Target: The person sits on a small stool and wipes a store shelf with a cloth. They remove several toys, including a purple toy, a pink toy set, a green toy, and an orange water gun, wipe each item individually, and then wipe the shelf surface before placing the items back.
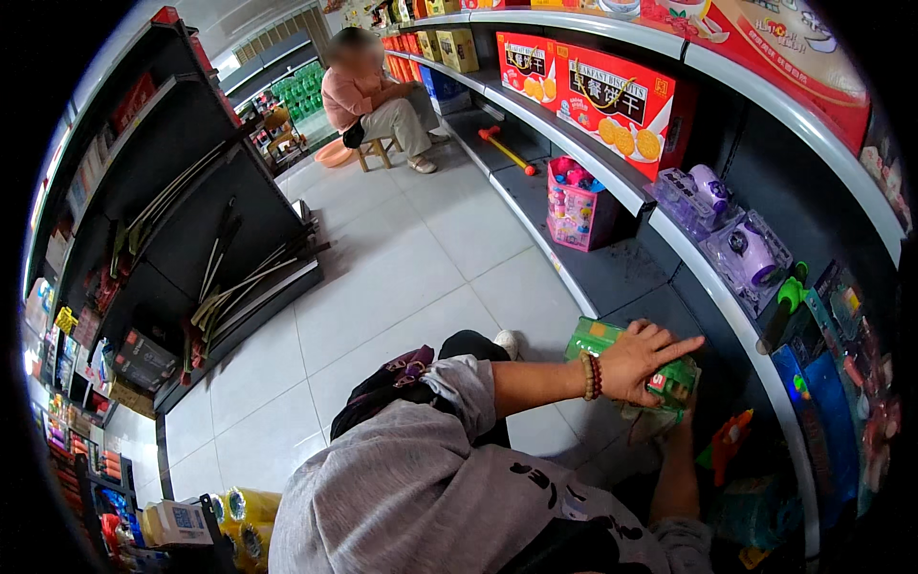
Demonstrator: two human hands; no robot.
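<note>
A green and clear plastic package (594, 337) is held in front of the shelf. My left hand (642, 362), with a beaded bracelet at its wrist, grips it from above, the index finger stretched out. My right hand (680, 425) is at its lower end, mostly hidden by the package. Near my hands, an orange and green toy (728, 441) lies low in the dark shelf bay. Purple toys in clear packs (753, 255) and a green-handled toy (790, 294) sit on the shelf above.
Metal shelving (724, 294) curves along the right. It holds red biscuit boxes (609, 93), a pink tub of toys (570, 208) and a toy hammer (508, 151). A person (373, 100) sits on a stool in the aisle. Another shelf unit (237, 308) stands left, with yellow rolls (247, 520) at bottom.
</note>
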